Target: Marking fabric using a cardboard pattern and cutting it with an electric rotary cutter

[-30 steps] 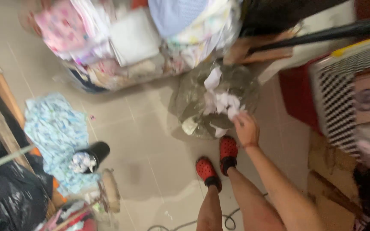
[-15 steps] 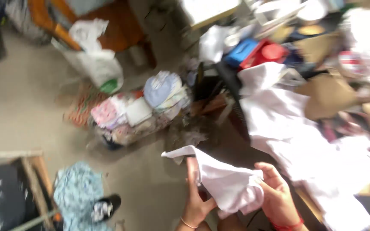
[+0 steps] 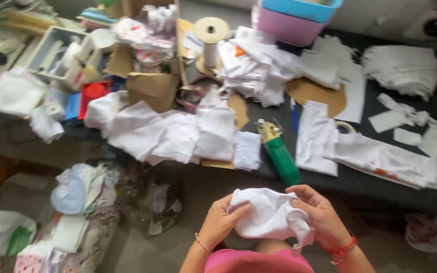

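Note:
Both my hands hold a bunched white cloth piece (image 3: 269, 215) close to my body, below the table edge. My left hand (image 3: 222, 222) grips its left side and my right hand (image 3: 320, 215) grips its right side, fingers curled over the fabric. Just beyond, on the black table (image 3: 360, 182), lies a green-handled electric cutter (image 3: 278, 151) beside several flat white fabric pieces (image 3: 178, 134).
A stack of white cut pieces (image 3: 400, 68) sits at the table's far right. Pink and blue plastic tubs (image 3: 297, 17), a thread cone (image 3: 210, 38) and cardboard (image 3: 153, 88) crowd the back. Bags of fabric scraps (image 3: 84, 202) stand on the floor at left.
The view has swung up from the floor to the table. The white cloth, picked from the scrap bag, is now bunched between both hands.

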